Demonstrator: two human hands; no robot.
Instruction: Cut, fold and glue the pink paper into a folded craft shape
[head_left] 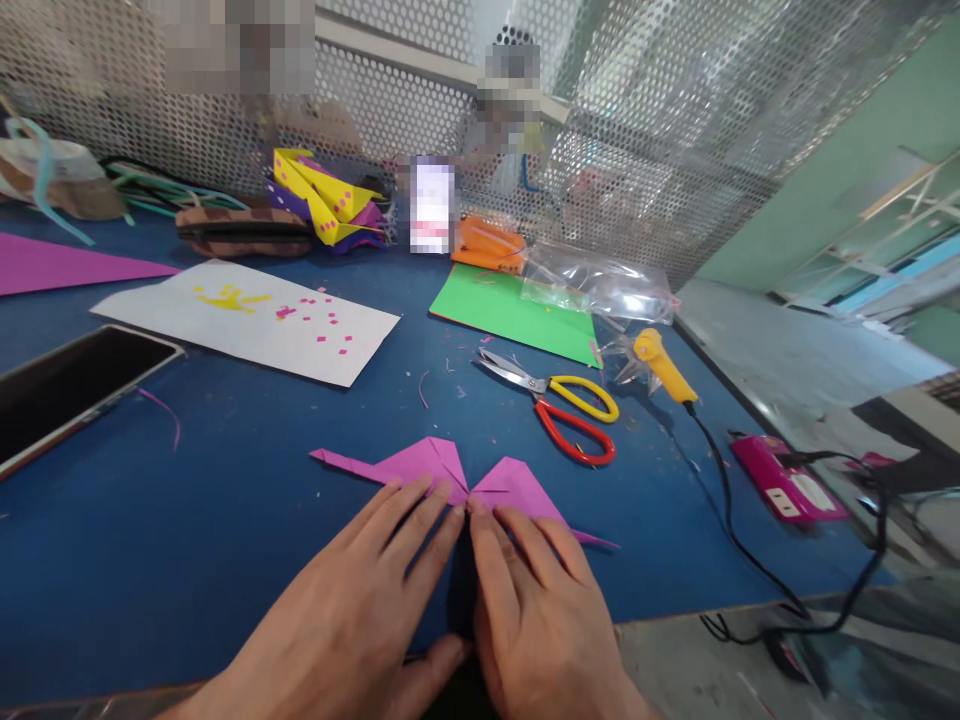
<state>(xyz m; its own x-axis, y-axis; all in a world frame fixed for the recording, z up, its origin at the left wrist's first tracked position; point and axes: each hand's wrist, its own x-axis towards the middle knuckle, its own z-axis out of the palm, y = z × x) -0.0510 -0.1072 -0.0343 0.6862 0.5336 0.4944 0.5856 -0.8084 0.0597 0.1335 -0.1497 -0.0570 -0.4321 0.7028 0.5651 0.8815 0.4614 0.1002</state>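
Note:
A folded piece of purple paper (420, 462) lies on the blue table (247, 560), spread into two wing-like peaks with thin pointed ends left and right. My left hand (352, 590) rests on its left half, fingers stretched out and pressing down. On the right half lie the extended fingers of my right hand (540, 600). Both hands' fingertips come together near the middle crease, and they hide the paper's lower edge. Beyond the paper are scissors (536, 385) with one yellow and one red handle, blades apart.
A yellow glue gun (664, 368) has its cord running to a pink power strip (787, 478). White paper (330, 350) with small cut pieces, green paper (495, 300), a dark-screened phone (82, 380), a pencil case (240, 232) and yellow-purple folded paper (322, 195) lie around. Perforated metal mesh stands behind.

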